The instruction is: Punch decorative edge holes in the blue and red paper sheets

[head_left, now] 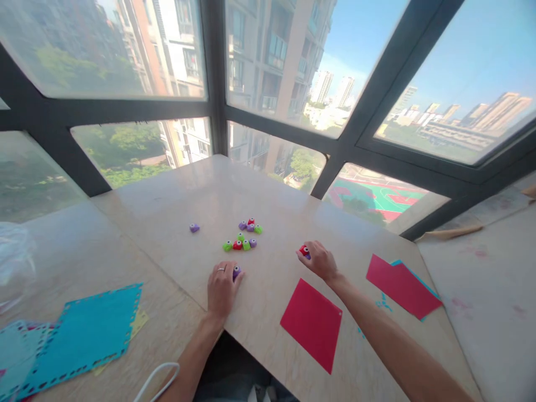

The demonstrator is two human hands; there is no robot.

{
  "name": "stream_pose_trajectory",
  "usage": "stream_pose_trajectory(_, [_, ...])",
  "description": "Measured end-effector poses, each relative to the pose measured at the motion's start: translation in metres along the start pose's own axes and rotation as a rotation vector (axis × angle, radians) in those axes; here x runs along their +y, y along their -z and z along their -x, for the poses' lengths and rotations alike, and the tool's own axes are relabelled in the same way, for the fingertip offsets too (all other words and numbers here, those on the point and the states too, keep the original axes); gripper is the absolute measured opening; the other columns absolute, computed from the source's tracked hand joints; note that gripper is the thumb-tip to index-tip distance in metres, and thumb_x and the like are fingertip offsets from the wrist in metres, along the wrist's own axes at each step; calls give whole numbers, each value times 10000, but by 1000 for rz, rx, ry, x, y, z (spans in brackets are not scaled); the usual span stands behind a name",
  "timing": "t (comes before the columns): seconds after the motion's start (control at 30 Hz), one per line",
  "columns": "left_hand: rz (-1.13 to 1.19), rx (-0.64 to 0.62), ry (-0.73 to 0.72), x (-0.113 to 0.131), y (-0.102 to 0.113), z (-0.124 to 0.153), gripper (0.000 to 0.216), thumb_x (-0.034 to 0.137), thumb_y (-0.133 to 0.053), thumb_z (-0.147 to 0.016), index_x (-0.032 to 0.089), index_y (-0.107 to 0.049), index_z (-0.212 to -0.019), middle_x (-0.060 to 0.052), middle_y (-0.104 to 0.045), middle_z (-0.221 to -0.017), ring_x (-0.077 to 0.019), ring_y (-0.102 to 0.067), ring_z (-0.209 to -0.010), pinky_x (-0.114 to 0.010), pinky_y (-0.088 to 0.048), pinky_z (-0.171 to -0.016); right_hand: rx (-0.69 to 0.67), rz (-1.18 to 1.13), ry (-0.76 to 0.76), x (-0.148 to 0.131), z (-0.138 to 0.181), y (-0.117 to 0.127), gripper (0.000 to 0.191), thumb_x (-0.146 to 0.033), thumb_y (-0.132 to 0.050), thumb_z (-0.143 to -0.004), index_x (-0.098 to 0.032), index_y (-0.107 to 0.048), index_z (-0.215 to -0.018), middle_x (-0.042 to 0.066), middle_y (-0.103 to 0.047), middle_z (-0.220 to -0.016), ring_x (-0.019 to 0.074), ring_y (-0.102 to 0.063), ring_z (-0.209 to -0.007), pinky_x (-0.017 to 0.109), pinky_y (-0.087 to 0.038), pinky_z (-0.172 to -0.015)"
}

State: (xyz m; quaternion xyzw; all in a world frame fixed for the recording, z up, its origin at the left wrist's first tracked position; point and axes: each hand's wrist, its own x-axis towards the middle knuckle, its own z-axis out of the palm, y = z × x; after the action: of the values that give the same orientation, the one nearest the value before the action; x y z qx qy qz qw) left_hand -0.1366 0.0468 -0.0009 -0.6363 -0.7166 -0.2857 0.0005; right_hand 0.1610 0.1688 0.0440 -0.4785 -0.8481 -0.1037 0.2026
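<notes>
My left hand (221, 289), with a ring on one finger, rests on the table with its fingers curled around a small purple piece (237, 271) that has an eye-like spot. My right hand (320, 260) grips a small red piece (304, 250), and a bit of purple shows just under it. Between and beyond the hands lie two clusters of similar pieces. The nearer cluster (238, 245) mixes green, red and purple; the farther cluster (250, 226) has the same colours. A lone purple piece (194, 228) sits off to the left.
A red paper sheet (312, 324) lies near the front edge. More red paper (402, 285) over blue, plus blue scraps (383, 302), is at right. Blue sheets with punched edges (90, 329), a white cable (161, 368) and clear plastic (15, 262) are at left. Windows (272, 56) border the table.
</notes>
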Motion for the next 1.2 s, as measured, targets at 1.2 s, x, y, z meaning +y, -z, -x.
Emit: stream_pose_trajectory(1.2, [-37, 187, 141, -4, -31, -49, 620, 379, -552, -884, 53, -396, -1388, -255, -538, -1320, -370, -464, -1272, -493, -392, -996, -44, -650, -97, -62, -68, -103, 535, -417, -552, -908, -172, -426, -1366, 163, -578, -1294, 277, -544, -1201, 467, -442, -1020])
